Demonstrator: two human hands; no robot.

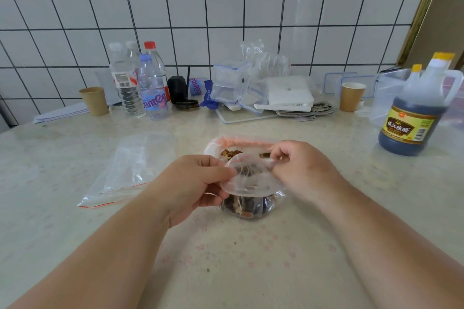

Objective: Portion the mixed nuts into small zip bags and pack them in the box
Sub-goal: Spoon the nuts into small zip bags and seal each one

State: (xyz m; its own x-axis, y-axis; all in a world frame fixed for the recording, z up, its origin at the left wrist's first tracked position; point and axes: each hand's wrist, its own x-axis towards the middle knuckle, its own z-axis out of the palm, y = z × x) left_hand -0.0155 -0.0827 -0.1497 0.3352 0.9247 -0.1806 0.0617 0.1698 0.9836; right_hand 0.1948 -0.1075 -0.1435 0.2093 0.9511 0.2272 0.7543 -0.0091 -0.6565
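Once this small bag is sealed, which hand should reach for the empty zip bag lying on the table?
Probably the left hand. The empty zip bag lies on the table to its left, nearer it, while the right hand would have to cross over the filled small bag both now pinch.

Thin, clear, glossy, crinkled plastic small zip bag (251,183); smooth, faintly shiny table (251,271) at six o'clock; matt brown paper cup (94,101) at ten o'clock.

The hands (251,178) partly cover the nut pile (231,152); the vinegar jug's label (406,126) is blurred.
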